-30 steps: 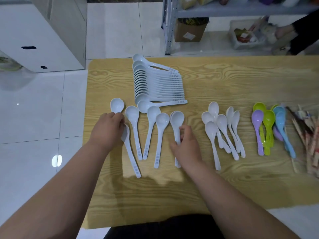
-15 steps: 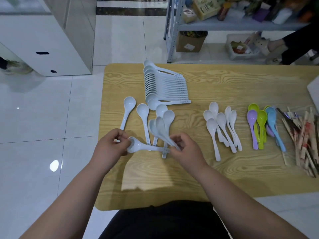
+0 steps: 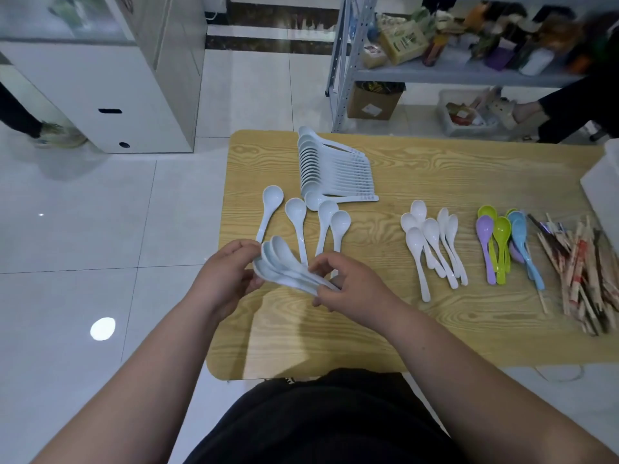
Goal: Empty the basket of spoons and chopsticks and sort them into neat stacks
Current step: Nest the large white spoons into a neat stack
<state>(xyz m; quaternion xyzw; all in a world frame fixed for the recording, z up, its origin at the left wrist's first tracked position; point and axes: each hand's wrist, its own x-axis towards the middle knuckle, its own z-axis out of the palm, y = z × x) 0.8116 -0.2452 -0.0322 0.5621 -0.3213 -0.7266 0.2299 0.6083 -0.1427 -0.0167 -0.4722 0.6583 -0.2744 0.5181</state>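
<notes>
Pale glossy floor tiles surround a light wood-grain table [image 3: 435,175], with a grey metal shelf of packaged goods [image 3: 445,70] and a white cabinet [image 3: 110,95] beyond it.

Over the table's near left part, both hands hold a nested handful of white plastic soup spoons [image 3: 284,267] in the air. The left hand [image 3: 224,279] curls its fingers and thumb around the bowl ends. The right hand [image 3: 348,289] pinches the handle ends between thumb and bent fingers. The held spoons lie one inside another, bowls to the left and handles running down to the right.

Just behind the hands, four loose white soup spoons [image 3: 296,211] lie on the table, bowls away from the person and handles toward the hands. Farther back, a long neat row of stacked white spoons [image 3: 335,172] rests near the far left edge, bowls left and handles right.

To the right, well apart from the hands, a cluster of smaller white spoons [image 3: 432,239] lies in overlapping pairs. Beside them is a bunch of green, purple and blue plastic spoons [image 3: 500,242]. Next to those, a loose heap of wooden chopsticks in paper sleeves [image 3: 582,269] spreads toward the table's right end. A white object [image 3: 603,185] enters at the right edge; what it is cannot be told.
</notes>
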